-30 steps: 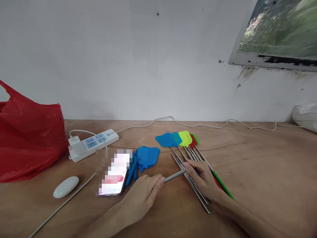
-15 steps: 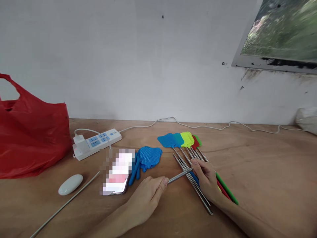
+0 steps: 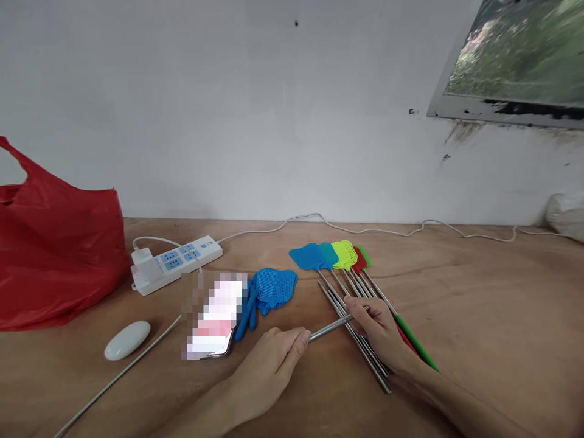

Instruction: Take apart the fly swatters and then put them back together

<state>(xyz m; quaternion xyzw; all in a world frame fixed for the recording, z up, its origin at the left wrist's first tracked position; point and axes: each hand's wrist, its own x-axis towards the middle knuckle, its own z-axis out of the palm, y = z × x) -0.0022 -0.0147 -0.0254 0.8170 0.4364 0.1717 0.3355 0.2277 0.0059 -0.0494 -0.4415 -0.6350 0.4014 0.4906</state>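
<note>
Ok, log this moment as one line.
left hand: grips metal rod | right hand: holds same rod | nearby: fly swatters, loose metal rods, blue swatter heads

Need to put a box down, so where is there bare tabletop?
The widest free patch of table lies right of the green handle, between the rear cable and the right forearm. A smaller one separates the power strip from the fanned swatter heads. Crowded: the middle, where left hand and right hand hold a metal rod by loose rods.

There are two hands point(image 3: 274, 362), swatter heads point(image 3: 343, 254) in five colours, one phone point(image 3: 218, 313), one power strip point(image 3: 177, 266), one bag point(image 3: 61, 252).
</note>
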